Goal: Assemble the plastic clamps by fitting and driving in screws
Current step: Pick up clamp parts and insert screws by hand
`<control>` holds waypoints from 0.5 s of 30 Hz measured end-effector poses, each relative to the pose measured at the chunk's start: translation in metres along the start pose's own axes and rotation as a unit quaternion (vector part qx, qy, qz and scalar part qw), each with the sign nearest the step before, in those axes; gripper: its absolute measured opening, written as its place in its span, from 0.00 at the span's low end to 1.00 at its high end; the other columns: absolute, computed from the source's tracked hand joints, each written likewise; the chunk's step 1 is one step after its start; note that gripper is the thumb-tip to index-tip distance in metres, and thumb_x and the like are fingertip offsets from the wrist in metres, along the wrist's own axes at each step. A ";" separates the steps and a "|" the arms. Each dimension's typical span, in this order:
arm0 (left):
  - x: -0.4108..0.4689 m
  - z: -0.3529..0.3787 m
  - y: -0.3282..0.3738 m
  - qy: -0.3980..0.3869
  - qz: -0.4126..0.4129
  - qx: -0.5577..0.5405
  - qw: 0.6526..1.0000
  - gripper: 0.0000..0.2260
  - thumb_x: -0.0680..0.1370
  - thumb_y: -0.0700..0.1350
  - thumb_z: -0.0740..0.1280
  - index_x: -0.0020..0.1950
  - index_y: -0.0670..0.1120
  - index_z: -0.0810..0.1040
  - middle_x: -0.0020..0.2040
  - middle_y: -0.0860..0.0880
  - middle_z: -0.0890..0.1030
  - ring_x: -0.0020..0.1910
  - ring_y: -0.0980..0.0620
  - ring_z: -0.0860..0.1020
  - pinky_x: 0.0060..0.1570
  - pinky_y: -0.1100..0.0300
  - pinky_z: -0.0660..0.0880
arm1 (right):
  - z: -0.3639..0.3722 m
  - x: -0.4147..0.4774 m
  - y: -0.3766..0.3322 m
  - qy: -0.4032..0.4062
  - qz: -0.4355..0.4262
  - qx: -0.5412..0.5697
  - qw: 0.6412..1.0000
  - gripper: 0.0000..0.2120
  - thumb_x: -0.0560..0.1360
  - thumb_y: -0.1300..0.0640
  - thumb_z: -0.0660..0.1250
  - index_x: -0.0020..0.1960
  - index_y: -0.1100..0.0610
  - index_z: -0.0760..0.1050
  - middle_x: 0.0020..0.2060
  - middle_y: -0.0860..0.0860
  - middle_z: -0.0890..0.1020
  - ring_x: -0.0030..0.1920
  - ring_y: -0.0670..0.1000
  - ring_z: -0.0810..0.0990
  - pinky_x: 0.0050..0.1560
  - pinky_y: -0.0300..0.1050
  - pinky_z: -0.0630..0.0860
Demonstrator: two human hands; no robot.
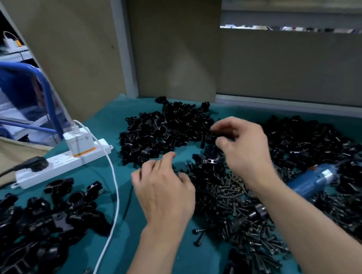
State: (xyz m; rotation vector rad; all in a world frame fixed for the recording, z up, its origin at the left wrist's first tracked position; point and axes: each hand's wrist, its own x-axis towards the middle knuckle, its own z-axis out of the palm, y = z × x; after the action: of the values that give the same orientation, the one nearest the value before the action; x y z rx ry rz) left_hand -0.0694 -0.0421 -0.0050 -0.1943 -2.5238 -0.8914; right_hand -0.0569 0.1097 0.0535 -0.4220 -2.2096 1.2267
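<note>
Black plastic clamp parts lie in heaps on the teal cloth: one heap at the back centre, another at the right. A pile of dark screws spreads between my forearms. Assembled clamps lie at the left. My right hand reaches into the near edge of the back heap, thumb and fingers pinching a small black clamp part. My left hand hovers palm down over the cloth beside the screws, fingers loosely curled; I see nothing in it. A blue electric screwdriver lies at the right.
A white power strip with a charger and a black plug sits at the left. Its white cable runs toward the front edge. Cardboard panels wall the back. A few loose screws lie near my left forearm.
</note>
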 end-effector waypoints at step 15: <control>-0.045 0.016 0.052 -0.164 0.004 -0.490 0.856 0.08 0.81 0.52 0.70 0.57 0.59 0.87 0.56 0.61 0.86 0.58 0.60 0.83 0.59 0.64 0.77 | -0.090 -0.070 0.031 -0.202 0.219 0.348 0.889 0.11 0.82 0.63 0.64 0.57 0.60 0.85 0.41 0.54 0.86 0.41 0.51 0.83 0.42 0.41 0.81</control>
State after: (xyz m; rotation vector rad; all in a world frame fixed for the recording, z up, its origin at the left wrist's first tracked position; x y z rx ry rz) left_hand -0.0208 0.0093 -0.0071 -0.7121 -2.0659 -2.2256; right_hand 0.0540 0.1497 0.0416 -0.3957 -1.8323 2.4181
